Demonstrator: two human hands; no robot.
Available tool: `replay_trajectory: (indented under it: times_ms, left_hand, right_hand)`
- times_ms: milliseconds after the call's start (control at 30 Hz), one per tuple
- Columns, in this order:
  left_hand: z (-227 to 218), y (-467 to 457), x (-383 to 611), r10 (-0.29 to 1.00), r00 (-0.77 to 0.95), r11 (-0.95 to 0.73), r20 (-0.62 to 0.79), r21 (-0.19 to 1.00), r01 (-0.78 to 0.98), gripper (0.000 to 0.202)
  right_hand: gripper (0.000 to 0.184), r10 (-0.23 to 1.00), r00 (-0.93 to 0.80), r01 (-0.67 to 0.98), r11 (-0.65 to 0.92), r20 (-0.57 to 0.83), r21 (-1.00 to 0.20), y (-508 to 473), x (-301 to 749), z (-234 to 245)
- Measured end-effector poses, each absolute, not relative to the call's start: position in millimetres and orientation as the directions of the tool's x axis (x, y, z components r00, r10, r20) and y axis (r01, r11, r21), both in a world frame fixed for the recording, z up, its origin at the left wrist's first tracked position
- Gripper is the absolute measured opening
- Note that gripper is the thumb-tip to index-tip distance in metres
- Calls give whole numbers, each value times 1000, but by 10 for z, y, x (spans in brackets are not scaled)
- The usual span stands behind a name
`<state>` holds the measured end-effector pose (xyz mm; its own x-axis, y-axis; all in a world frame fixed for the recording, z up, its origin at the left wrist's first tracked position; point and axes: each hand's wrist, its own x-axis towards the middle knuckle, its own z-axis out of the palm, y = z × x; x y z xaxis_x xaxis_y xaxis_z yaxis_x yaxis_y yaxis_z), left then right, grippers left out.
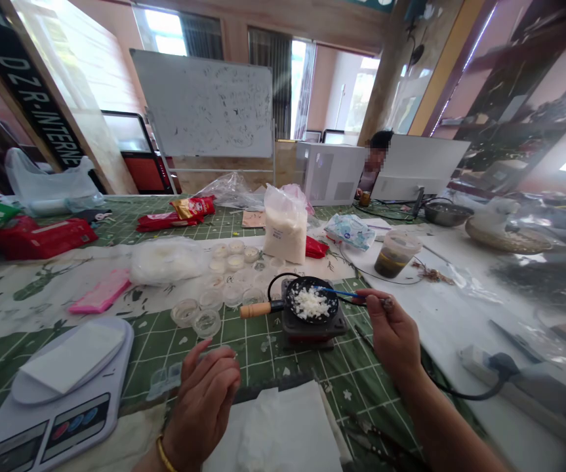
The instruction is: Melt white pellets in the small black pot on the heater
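Observation:
A small black pan with a wooden handle sits on a little dark heater and holds white flakes. My right hand pinches a thin blue-tipped stick whose end reaches into the pan. My left hand rests low on the green mat with its fingers curled together beside a small clear mould; whether it holds anything I cannot make out.
A white kitchen scale stands front left, white paper at the front. Several small clear cups, a pink block, a bag of white granules, a cup of dark liquid and a power strip surround the heater. A person sits at the far end.

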<state>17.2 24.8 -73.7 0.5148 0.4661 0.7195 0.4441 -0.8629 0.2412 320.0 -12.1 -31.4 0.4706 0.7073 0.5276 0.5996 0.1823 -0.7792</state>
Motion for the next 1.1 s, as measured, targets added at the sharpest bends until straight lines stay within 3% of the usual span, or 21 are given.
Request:
replay_trajectory:
  times_ms: [100, 267, 433, 600, 867, 1000, 1100]
  left_hand:
    - [-762, 247, 178, 448, 539, -876, 713, 230, 423, 14]
    - [-815, 214, 221, 391, 599, -914, 699, 221, 340, 26]
    - [-815, 199, 257, 394, 616, -917, 682, 249, 311, 17]
    - [-856, 217, 280, 395, 582, -913, 711, 232, 336, 32]
    - [-903, 151, 352, 340, 637, -937, 692, 190, 294, 14]
    - [-887, 172, 338, 338, 648, -939, 682, 194, 285, 32]
    - [-847, 189, 308, 379, 607, -923, 699, 234, 307, 29]
  right_hand:
    - [24, 726, 403, 641, 211, 557, -738, -120, 3176, -340]
    - [22, 725, 356, 637, 273, 589, -721, -118, 3105, -374]
    - [22, 733, 307, 689, 269, 607, -673, -139, 3056, -400]
    - [21, 723, 312, 681, 282, 616, -676, -147, 3053, -409]
    - [20, 727, 255, 669, 344, 638, -659, -190, 3022, -394]
    - [20, 743, 204, 722, 326, 637, -611, -226, 3029, -372]
    - [20, 720, 244, 709, 325, 650, -626, -273, 3047, -344]
